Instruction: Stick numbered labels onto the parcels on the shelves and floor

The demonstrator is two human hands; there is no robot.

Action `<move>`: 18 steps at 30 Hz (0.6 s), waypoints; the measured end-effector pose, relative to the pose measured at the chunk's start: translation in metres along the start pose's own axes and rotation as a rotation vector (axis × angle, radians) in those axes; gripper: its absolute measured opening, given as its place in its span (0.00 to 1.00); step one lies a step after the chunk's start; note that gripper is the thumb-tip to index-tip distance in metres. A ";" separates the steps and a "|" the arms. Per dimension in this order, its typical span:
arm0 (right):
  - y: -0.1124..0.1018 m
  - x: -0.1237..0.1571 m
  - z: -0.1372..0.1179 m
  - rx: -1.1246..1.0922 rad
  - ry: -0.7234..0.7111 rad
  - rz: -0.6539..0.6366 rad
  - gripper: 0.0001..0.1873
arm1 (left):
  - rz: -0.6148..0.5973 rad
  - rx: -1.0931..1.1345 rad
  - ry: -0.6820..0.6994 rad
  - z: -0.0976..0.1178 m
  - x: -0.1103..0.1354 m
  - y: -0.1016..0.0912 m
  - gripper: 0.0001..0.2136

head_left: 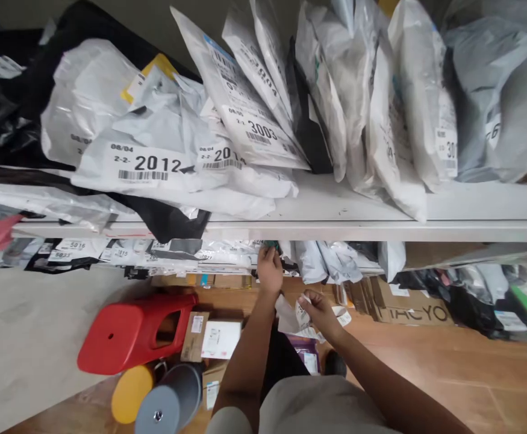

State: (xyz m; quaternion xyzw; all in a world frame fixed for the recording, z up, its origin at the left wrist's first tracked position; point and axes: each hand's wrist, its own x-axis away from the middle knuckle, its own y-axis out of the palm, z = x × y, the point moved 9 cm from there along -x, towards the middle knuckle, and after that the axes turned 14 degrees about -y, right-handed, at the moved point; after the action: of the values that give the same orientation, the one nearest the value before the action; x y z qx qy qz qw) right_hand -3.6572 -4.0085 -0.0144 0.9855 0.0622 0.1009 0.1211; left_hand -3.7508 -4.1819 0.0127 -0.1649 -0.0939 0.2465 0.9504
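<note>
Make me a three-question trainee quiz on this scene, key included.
1. Multiple choice. The bare right hand holds:
A) a red plastic stool
B) a curled white strip of printed paper
C) a grey cylindrical bin

2. True or false: the bare left hand is below the long white upper shelf, by a row of white and dark plastic parcels.

3. Fill in: the pale grey plastic mailing bag marked 08/04 shows the large number ____.

Key: 1 B; 2 true; 3 2012.

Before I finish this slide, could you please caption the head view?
Left hand at the lower row of parcels, right hand holding a white paper strip.
</note>
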 end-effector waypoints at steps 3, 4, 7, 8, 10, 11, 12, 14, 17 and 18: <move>0.001 -0.004 0.014 -0.023 0.057 0.054 0.23 | 0.083 0.013 -0.060 -0.014 -0.015 -0.028 0.08; 0.003 -0.006 0.018 -0.033 0.081 0.055 0.22 | 0.135 0.015 -0.085 -0.020 -0.016 -0.040 0.08; 0.017 -0.013 0.030 -0.084 0.138 -0.012 0.21 | 0.314 0.008 -0.115 -0.026 -0.001 -0.072 0.09; 0.022 -0.016 0.034 -0.109 0.147 -0.044 0.22 | 0.316 -0.008 -0.092 -0.022 0.006 -0.074 0.10; 0.032 -0.022 0.039 -0.142 0.133 -0.101 0.22 | 0.151 -0.076 -0.041 -0.011 0.013 -0.057 0.12; 0.035 -0.026 0.042 -0.146 0.116 -0.114 0.22 | 0.019 -0.120 -0.029 -0.006 0.013 -0.041 0.13; 0.037 -0.030 0.046 -0.142 0.098 -0.117 0.22 | -0.110 -0.161 -0.031 -0.003 0.013 -0.023 0.14; 0.038 -0.039 0.055 -0.128 0.067 -0.100 0.21 | -0.270 -0.217 -0.066 -0.002 0.009 0.006 0.19; 0.034 -0.055 0.067 -0.103 0.015 -0.040 0.21 | -0.323 -0.240 -0.064 0.002 0.005 0.033 0.25; 0.031 -0.061 0.069 -0.090 -0.008 -0.017 0.20 | -0.317 -0.241 -0.055 0.004 0.006 0.038 0.27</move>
State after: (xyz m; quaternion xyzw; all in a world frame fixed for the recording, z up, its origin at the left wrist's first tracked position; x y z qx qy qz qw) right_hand -3.6982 -4.0631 -0.0835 0.9789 0.0657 0.0987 0.1663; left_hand -3.7632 -4.1462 0.0031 -0.2540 -0.1736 0.0851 0.9477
